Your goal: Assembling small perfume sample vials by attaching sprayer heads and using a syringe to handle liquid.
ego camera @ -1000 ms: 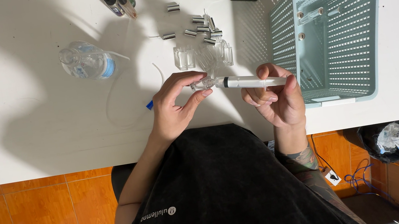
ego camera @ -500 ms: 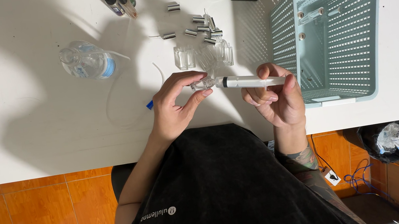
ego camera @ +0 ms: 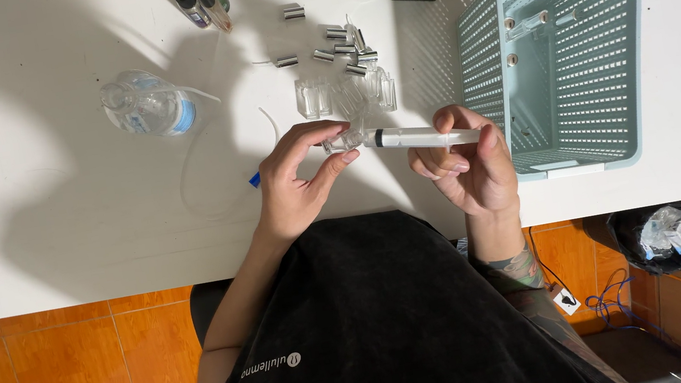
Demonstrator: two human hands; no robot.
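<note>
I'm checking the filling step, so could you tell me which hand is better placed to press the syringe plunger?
Probably the right hand: it already grips the syringe around its barrel, at the plunger end. The left hand is busy pinching the small clear vial at the syringe's tip.

Clear plastic syringe [ego camera: 427,136], perforated matt plastic basket [ego camera: 589,152], smooth white table [ego camera: 46,229].

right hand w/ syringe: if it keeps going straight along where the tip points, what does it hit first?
The right hand aims the syringe toward the person's left. First in line is the small clear bottle pinched in the left hand, with the tip already at or in its mouth; exact contact is unclear.
</note>
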